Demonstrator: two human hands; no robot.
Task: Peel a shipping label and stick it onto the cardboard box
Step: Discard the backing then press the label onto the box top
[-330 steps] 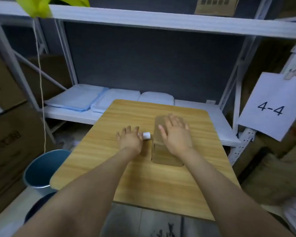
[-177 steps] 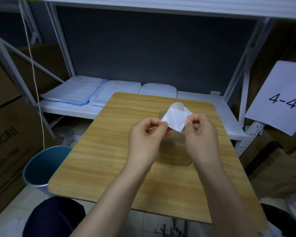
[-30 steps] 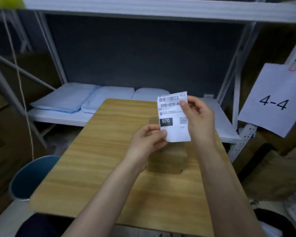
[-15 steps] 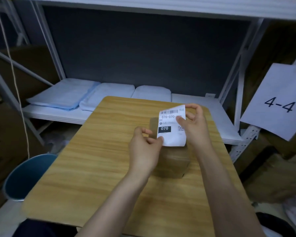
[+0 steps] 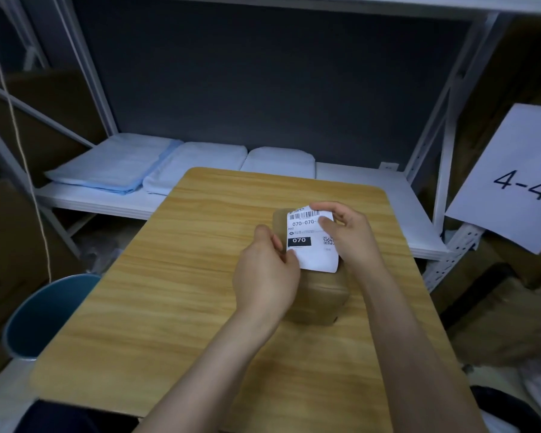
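Observation:
A white shipping label (image 5: pixel 310 245) with a barcode, "070-070" and a black "070" block is held just over the top of a small brown cardboard box (image 5: pixel 320 295) on the wooden table (image 5: pixel 156 295). My left hand (image 5: pixel 264 276) pinches the label's lower left corner. My right hand (image 5: pixel 345 235) grips its upper right edge, with fingers over part of the print. Whether the label touches the box top I cannot tell; the label and both hands hide most of that top.
A blue bin (image 5: pixel 44 314) stands on the floor left of the table. Folded pale cloths (image 5: pixel 116 165) lie on the white shelf behind. A paper sign reading "4-4" (image 5: pixel 516 182) hangs at the right. Cardboard boxes stand on both sides.
Both hands have lowered the label from in front of me down onto the box top. Earlier still, I peeled it from its backing.

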